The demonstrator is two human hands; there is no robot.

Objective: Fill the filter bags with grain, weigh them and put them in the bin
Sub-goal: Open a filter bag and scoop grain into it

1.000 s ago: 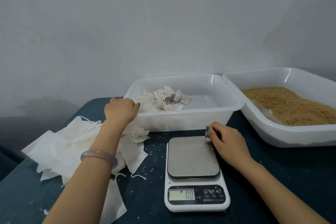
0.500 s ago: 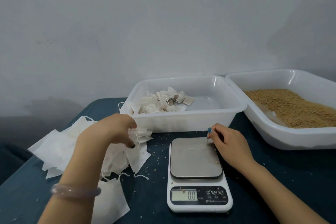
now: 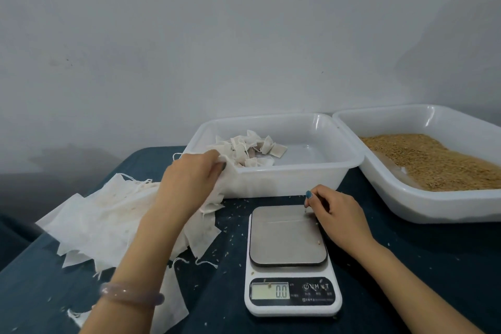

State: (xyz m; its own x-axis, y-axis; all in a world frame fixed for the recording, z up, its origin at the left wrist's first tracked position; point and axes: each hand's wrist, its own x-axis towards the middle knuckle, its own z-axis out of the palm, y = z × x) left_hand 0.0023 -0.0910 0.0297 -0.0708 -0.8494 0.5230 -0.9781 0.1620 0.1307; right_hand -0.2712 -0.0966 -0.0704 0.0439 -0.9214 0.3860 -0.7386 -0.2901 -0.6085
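My left hand (image 3: 192, 179) grips an empty white filter bag (image 3: 218, 196), lifted off the pile of empty bags (image 3: 108, 214), against the front left corner of the white bin (image 3: 298, 183). Several filled, tied bags (image 3: 244, 149) lie in the bin's left half. My right hand (image 3: 336, 214) rests with curled fingers at the far right corner of the scale (image 3: 287, 236); its fingertips touch the plate and I see nothing in them. The scale plate is bare apart from a few stray grains, and the display (image 3: 282, 291) reads 0.0. Brown grain (image 3: 433, 160) fills the white tray (image 3: 433, 210) on the right.
Everything sits on a dark blue table (image 3: 406, 266) sprinkled with loose grains. A grey wall stands close behind the bin and tray. One more empty bag (image 3: 170, 304) lies under my left forearm near the front edge. The table's left edge runs diagonally past the pile.
My left hand dipped into the pile of empty bags and has come back up toward the bin's corner holding one bag. My right hand stayed at the scale's corner.
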